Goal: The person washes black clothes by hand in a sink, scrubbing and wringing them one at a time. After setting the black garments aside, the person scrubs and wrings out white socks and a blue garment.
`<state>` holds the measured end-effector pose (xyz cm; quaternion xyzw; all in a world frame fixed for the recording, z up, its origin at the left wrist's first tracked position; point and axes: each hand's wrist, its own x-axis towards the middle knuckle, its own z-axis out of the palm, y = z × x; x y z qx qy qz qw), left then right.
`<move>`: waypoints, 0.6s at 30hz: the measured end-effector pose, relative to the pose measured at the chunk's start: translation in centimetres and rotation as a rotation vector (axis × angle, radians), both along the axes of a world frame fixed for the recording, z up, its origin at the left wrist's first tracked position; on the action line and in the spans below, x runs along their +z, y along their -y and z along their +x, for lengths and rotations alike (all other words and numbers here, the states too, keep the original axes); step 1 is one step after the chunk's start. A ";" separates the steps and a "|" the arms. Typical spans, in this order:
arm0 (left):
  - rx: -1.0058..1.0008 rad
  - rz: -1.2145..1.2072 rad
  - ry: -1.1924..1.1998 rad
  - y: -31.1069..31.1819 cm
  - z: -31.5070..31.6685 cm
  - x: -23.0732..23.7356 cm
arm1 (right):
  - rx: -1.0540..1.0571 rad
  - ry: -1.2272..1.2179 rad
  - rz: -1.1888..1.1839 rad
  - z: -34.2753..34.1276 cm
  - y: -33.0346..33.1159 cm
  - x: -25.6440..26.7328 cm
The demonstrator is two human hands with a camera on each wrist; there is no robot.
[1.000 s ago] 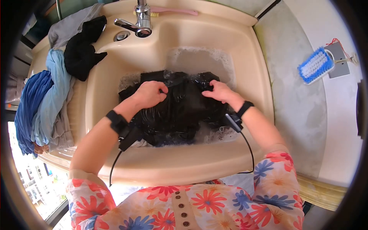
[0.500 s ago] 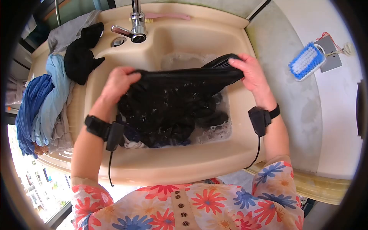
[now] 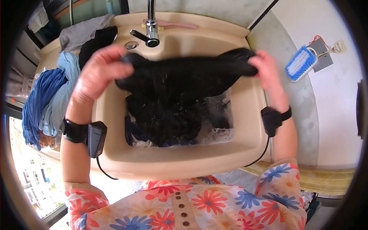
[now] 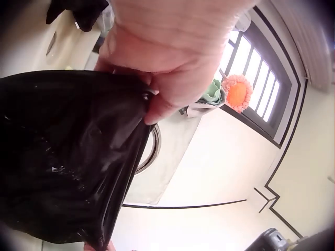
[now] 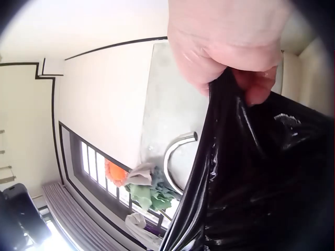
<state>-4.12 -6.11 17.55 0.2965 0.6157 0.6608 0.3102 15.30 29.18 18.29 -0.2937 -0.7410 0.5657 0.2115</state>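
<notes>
A wet black garment (image 3: 180,80) is stretched between both hands above the sink basin (image 3: 180,159), its lower part hanging into sudsy water (image 3: 224,134). The left hand (image 3: 101,71) pinches one upper corner between thumb and fingers, blurred in the head view. At the opposite corner, the right hand (image 3: 267,71) grips a bunched fold. Shiny wet cloth (image 4: 63,141) drapes from the thumb in the left wrist view. Gathered folds (image 5: 230,136) run down from the fingers in the right wrist view. Dark blue and white cloth (image 3: 142,140) lies in the water at the basin's near left.
A chrome faucet (image 3: 152,32) stands behind the basin, with a pink brush (image 3: 180,25) on the back ledge. Blue clothes (image 3: 44,103), a black cloth (image 3: 94,42) and a grey cloth (image 3: 82,30) lie on the left drainboard. A blue-and-white scrub brush (image 3: 301,63) hangs at the right.
Both hands began low at the garment in the water, took hold of it, then lifted its upper edge and spread apart, pulling it taut. The head view has shifted slightly.
</notes>
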 end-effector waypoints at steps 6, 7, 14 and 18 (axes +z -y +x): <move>-0.590 -0.682 -0.327 -0.8 4.4 -9.4 | 0.301 0.873 0.051 1.7 0.6 -13.0; -0.595 -0.688 -0.319 -1.2 4.7 -9.6 | 0.304 0.878 0.041 1.3 0.9 -14.1; -0.911 -0.903 -0.291 -3.5 4.8 -11.4 | 0.544 0.884 0.492 -1.9 4.8 -17.5; -0.587 -0.659 -0.691 -4.8 5.9 -13.3 | 0.499 0.816 0.702 -1.5 4.0 -18.4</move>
